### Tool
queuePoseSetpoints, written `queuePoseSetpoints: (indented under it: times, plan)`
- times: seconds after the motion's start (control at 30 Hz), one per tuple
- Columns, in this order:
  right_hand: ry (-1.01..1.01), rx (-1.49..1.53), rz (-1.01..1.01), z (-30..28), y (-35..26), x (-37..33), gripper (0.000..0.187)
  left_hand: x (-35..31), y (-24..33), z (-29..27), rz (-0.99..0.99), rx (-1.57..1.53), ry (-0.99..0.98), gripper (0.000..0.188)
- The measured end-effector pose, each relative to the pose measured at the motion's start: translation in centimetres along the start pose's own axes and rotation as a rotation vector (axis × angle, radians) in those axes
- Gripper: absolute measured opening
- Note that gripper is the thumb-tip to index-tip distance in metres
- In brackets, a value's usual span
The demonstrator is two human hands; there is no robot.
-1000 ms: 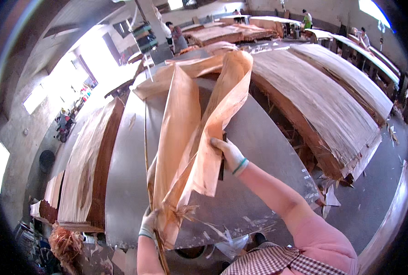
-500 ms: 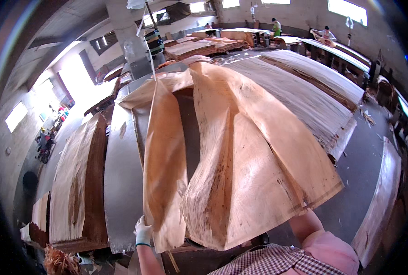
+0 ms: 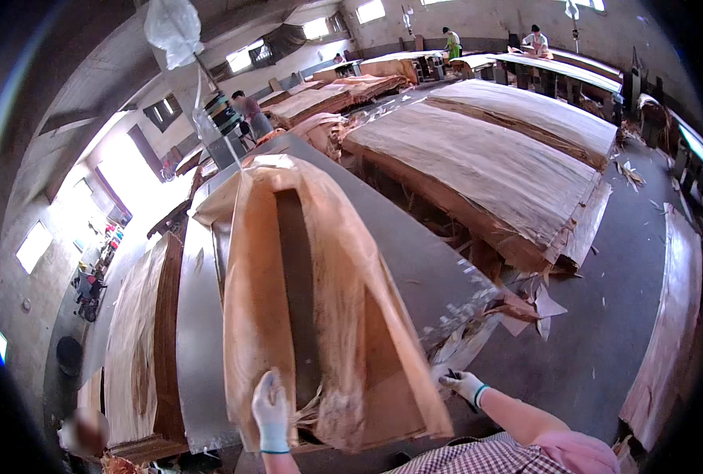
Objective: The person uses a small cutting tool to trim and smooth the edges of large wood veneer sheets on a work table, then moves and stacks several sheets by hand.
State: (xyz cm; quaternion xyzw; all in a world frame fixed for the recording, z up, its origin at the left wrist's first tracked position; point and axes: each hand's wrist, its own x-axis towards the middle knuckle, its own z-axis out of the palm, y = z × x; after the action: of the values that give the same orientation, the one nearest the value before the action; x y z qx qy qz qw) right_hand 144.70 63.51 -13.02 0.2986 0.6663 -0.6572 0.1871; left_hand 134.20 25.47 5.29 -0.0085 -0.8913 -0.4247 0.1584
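A large tan wood veneer sheet lies draped over the grey tabletop, with a long gap splitting its near part. My left hand, in a white glove, rests against the strip left of the gap, fingers stretched upward. Frayed, torn fibres show at the gap's near end. Off the sheet's right edge is my gloved right hand, closed around a dark, thin tool whose kind I cannot make out. The sheet's right part hangs in folds toward me.
Left of the table stands a veneer stack; a wider stack lies to the right. Torn scraps stick out by the table's right corner. A pale sheet lies far right. A person stands near the pillar; others work farther back.
The sheet's broad right part has swung left and folded in, uncovering the tabletop. My left hand has moved right onto the strip; my right hand has come into view, away from the sheet's edge.
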Motion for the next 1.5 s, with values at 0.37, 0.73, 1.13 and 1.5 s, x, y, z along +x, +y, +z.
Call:
queuePoseSetpoints:
  times: [0.37, 0.73, 1.13, 1.5]
  plan:
    - [-0.069, 0.111, 0.115, -29.1, 9.6, 0.8, 0.021, -17.4, 20.8, 32.2, 0.274, 0.062, -1.393, 0.045]
    - [0.591, -0.507, -0.103, -57.0, 14.4, 12.5, 0.044, -9.1, 28.2, 51.2, 0.338, 0.595, -1.590, 0.048]
    - [0.339, -0.816, 0.590, -69.8, 12.6, 14.5, 0.037, 2.3, 35.2, 66.4, 0.625, 0.294, -1.594, 0.044]
    - [0.578, -0.351, -0.236, -73.7, -15.9, 53.8, 0.035, 15.2, 32.4, 73.9, 0.420, 0.483, -1.603, 0.036]
